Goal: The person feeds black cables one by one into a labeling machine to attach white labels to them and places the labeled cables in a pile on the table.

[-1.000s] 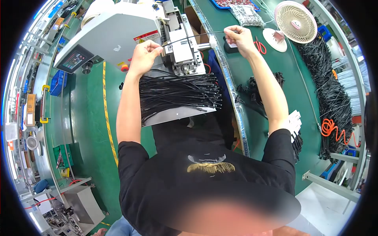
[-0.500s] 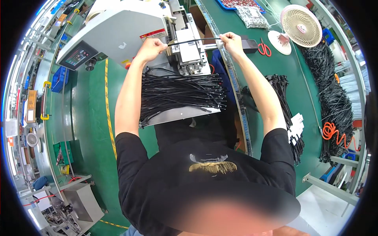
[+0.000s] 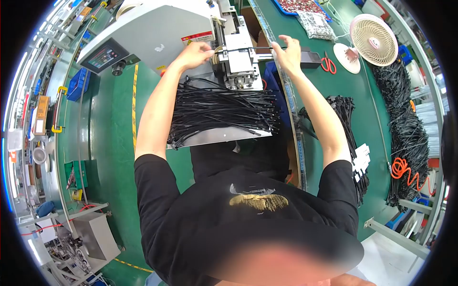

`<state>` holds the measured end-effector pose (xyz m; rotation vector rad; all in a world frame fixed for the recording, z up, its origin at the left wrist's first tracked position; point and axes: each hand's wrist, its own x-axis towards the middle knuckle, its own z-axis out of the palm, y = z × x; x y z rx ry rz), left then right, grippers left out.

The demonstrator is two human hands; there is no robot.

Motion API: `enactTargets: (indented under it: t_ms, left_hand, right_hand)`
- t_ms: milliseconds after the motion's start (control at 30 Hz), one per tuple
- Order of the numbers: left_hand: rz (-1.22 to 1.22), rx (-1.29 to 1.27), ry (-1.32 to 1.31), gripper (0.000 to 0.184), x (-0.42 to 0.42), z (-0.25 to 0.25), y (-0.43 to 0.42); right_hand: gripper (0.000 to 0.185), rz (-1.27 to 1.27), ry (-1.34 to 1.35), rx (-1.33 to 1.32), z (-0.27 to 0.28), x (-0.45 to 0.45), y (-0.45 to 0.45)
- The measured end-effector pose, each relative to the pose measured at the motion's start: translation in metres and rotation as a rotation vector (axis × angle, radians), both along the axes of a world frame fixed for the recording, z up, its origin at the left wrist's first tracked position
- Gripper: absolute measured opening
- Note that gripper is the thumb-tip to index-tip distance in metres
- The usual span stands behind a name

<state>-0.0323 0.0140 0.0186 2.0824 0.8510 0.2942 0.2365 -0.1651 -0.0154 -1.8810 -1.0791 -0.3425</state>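
A thin black cable lies across the metal fixture of the grey machine. At the cable's left end my left hand is closed, fingertips pinched on it beside the fixture. My right hand is beside the cable's right end, thumb and fingers apart, no longer gripping it. Below the fixture, a thick heap of black cables rests on a pale metal tray, between my forearms.
On the green table at right are red-handled scissors, a white fan, a clear bag of small parts and a tagged cable bundle. More black cables hang at the far right. A control screen faces left.
The black cable, held in both hands before, now sits lower across the fixture. My right hand has let go and its fingers have spread. The whole view has shifted slightly.
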Motion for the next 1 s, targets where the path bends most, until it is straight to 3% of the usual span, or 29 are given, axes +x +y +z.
enactTargets:
  t_ms: [33, 100, 233, 300, 500, 700, 767, 833, 900, 1000]
  left_hand:
    - [-0.001, -0.056, -0.018, 0.024, 0.003, 0.001, -0.002]
    - [-0.043, -0.018, -0.005, 0.025, 0.011, -0.002, -0.005]
    - [-0.018, 0.069, -0.070, 0.019, 0.022, -0.011, -0.009]
    - [-0.007, 0.124, -0.146, 0.026, 0.024, -0.029, 0.001]
    - [0.018, 0.225, -0.139, 0.026, 0.020, -0.024, -0.009]
    - [0.023, 0.225, -0.099, 0.025, 0.021, -0.022, -0.013]
    - [0.047, 0.212, -0.094, 0.025, 0.020, -0.020, -0.013]
    - [0.025, 0.200, -0.090, 0.022, 0.020, -0.021, -0.011]
    - [0.011, 0.182, -0.092, 0.021, 0.022, -0.023, -0.008]
    - [-0.001, 0.189, -0.070, 0.021, 0.021, -0.021, -0.005]
  right_hand:
    - [0.022, 0.012, 0.001, 0.002, 0.010, -0.005, 0.000]
    - [0.024, 0.266, -0.440, -0.104, 0.025, -0.013, -0.001]
    - [0.014, 0.385, -0.377, -0.327, 0.013, -0.024, 0.009]
    - [0.014, 0.425, -0.363, -0.290, 0.005, -0.019, 0.013]
    - [0.009, 0.401, -0.495, -0.221, 0.004, -0.027, 0.009]
    - [0.021, 0.368, -0.280, 0.018, 0.003, 0.007, 0.001]
    - [0.022, 0.010, -0.095, 0.163, -0.001, 0.026, -0.004]
    - [0.028, -0.070, 0.277, 0.041, 0.011, 0.033, -0.017]
    - [0.034, -0.024, 0.384, -0.122, 0.018, 0.033, -0.025]
    - [0.041, 0.249, 0.288, -0.165, -0.004, 0.033, -0.015]
